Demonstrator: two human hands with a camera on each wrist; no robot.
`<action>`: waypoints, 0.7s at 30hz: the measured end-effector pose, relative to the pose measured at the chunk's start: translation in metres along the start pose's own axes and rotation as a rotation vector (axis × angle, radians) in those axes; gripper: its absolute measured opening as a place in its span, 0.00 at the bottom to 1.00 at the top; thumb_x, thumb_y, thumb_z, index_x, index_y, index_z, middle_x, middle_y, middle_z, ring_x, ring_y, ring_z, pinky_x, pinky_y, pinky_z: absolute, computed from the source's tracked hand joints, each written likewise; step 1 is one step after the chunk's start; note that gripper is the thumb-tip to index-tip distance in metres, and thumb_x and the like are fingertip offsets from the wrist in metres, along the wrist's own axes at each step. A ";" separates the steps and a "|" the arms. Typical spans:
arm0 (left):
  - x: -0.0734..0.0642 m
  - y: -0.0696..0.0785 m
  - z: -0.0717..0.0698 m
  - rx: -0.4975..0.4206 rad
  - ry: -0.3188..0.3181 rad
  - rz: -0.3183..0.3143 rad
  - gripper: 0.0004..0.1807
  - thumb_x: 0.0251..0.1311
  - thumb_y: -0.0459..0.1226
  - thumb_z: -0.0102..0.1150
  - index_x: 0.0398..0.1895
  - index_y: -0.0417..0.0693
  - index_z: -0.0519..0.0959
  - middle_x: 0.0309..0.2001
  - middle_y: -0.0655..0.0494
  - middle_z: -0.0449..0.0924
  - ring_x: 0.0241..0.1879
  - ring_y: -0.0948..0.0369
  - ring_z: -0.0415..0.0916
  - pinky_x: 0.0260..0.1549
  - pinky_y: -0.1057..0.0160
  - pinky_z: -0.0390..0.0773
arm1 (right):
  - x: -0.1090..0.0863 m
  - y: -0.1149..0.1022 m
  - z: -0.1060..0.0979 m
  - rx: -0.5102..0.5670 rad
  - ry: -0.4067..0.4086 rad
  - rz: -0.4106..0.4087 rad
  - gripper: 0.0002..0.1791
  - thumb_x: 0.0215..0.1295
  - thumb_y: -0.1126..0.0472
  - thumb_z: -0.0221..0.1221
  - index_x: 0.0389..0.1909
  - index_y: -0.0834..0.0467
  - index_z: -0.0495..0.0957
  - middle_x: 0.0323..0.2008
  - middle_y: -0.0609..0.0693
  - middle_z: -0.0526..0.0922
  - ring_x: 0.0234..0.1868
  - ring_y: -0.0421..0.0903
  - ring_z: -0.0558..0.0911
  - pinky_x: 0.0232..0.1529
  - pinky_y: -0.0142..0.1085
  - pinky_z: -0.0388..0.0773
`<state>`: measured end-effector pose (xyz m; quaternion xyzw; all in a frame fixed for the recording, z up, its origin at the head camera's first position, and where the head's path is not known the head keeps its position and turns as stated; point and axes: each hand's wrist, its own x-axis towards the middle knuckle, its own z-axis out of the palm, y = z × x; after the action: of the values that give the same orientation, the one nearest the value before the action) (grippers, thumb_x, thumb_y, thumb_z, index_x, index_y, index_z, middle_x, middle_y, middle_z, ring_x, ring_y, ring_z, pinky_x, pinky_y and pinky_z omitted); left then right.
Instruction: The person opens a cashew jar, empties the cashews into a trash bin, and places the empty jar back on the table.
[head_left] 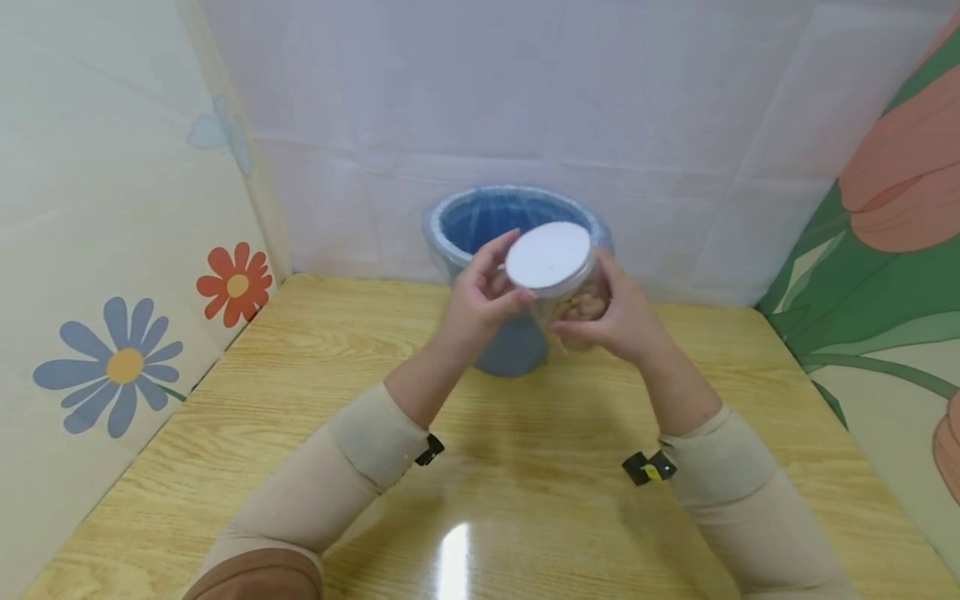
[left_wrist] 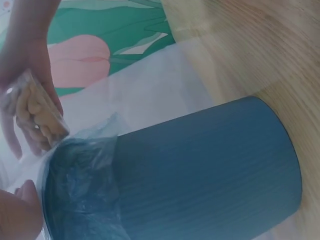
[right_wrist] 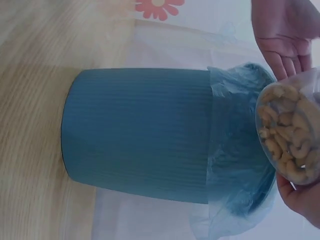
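A clear jar (right_wrist: 287,132) of cashews is tilted in the air, its base toward the right wrist camera. My right hand (head_left: 626,312) grips its side, thumb across the front. My left hand (head_left: 483,287) holds the left edge of the white lid (head_left: 551,257), thumb at the front rim and fingers behind. The lid is on top of the jar in the head view; the right wrist view cuts it off. Behind and below the jar stands a blue trash bin (left_wrist: 200,165), upright on the table, with a thin plastic bag folded over its rim.
The wood-grain table (head_left: 525,467) spans the front. White sheeting (head_left: 420,100) hangs behind the bin, with flower-printed panels (head_left: 123,367) at left and right. Black wrist straps (head_left: 649,468) sit at both cuffs.
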<state>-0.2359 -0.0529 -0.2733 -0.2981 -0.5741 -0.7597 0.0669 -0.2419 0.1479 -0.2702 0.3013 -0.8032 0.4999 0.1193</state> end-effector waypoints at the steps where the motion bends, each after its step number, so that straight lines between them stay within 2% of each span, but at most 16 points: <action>1: 0.001 -0.001 -0.002 -0.025 -0.005 -0.001 0.61 0.28 0.58 0.71 0.67 0.37 0.55 0.58 0.41 0.65 0.54 0.55 0.70 0.52 0.63 0.73 | 0.000 0.000 -0.001 0.015 0.000 0.003 0.48 0.37 0.66 0.73 0.63 0.56 0.60 0.54 0.54 0.72 0.53 0.49 0.71 0.56 0.45 0.69; 4: 0.003 -0.002 -0.006 -0.067 -0.030 0.009 0.62 0.29 0.58 0.71 0.67 0.36 0.53 0.57 0.40 0.65 0.52 0.58 0.71 0.53 0.62 0.72 | 0.001 0.001 -0.005 0.071 -0.014 -0.001 0.47 0.37 0.70 0.72 0.63 0.58 0.61 0.53 0.55 0.72 0.51 0.47 0.72 0.54 0.41 0.70; 8: 0.006 -0.003 -0.010 -0.078 -0.084 0.020 0.62 0.30 0.57 0.71 0.67 0.34 0.53 0.56 0.40 0.66 0.51 0.60 0.72 0.54 0.61 0.71 | 0.001 0.002 -0.008 0.149 -0.058 -0.016 0.47 0.37 0.73 0.70 0.62 0.61 0.60 0.52 0.56 0.72 0.50 0.47 0.73 0.52 0.36 0.73; 11: 0.007 -0.004 -0.013 -0.081 -0.127 0.016 0.61 0.31 0.57 0.71 0.66 0.33 0.54 0.58 0.36 0.64 0.53 0.59 0.71 0.55 0.61 0.70 | 0.001 0.002 -0.010 0.196 -0.098 -0.027 0.47 0.37 0.75 0.69 0.62 0.61 0.59 0.52 0.56 0.72 0.50 0.48 0.73 0.52 0.37 0.73; 15: 0.009 -0.007 -0.015 -0.086 -0.167 -0.002 0.61 0.32 0.56 0.71 0.66 0.32 0.53 0.62 0.34 0.60 0.56 0.57 0.69 0.55 0.63 0.70 | 0.000 0.002 -0.010 0.174 -0.119 -0.033 0.46 0.38 0.72 0.70 0.62 0.61 0.61 0.52 0.56 0.72 0.51 0.48 0.73 0.52 0.38 0.73; 21: 0.011 -0.011 -0.016 -0.071 -0.176 -0.015 0.59 0.33 0.55 0.70 0.66 0.32 0.53 0.63 0.37 0.59 0.56 0.58 0.68 0.53 0.65 0.72 | -0.001 0.002 -0.010 0.133 -0.122 -0.022 0.46 0.38 0.71 0.71 0.62 0.60 0.61 0.53 0.57 0.72 0.51 0.48 0.73 0.53 0.38 0.73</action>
<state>-0.2558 -0.0612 -0.2795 -0.3617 -0.5525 -0.7509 -0.0002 -0.2434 0.1575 -0.2678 0.3470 -0.7707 0.5315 0.0554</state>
